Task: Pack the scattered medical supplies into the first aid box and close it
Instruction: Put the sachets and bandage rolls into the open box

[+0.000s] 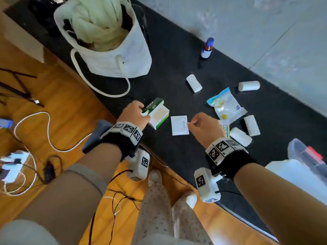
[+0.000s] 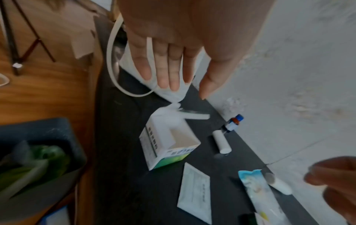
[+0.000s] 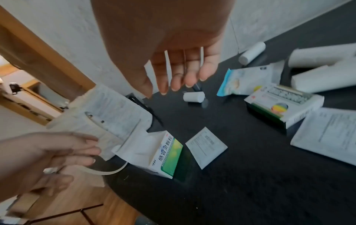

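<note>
In the head view the packing looked barely begun: the supplies lay spread over the dark bench, and only a pale translucent container at the right edge might have been the first aid box, though I could not tell. The left hand sat at the near end of the open green-and-white medicine carton; whether it gripped the carton could not be read there. The right hand hovered with loosely curled fingers at the right edge of the flat white sachet, seemingly touching it. White gauze rolls, a blue-edged pouch and a blue-capped bottle lay farther out, apart from both hands. The left wrist view showed the left hand's fingers straight and spread, holding nothing, above the carton with a gap between; the sachet lay just beside the carton. In the right wrist view the right hand's fingers hung relaxed and empty, the sachet below them, next to the carton, and a second carton and a leaflet nearer the wrist. The step in hand seemed to be gathering the sachet back into its carton; next would call for a fingertip pinch at the sachet's edge, since it lay flat.
</note>
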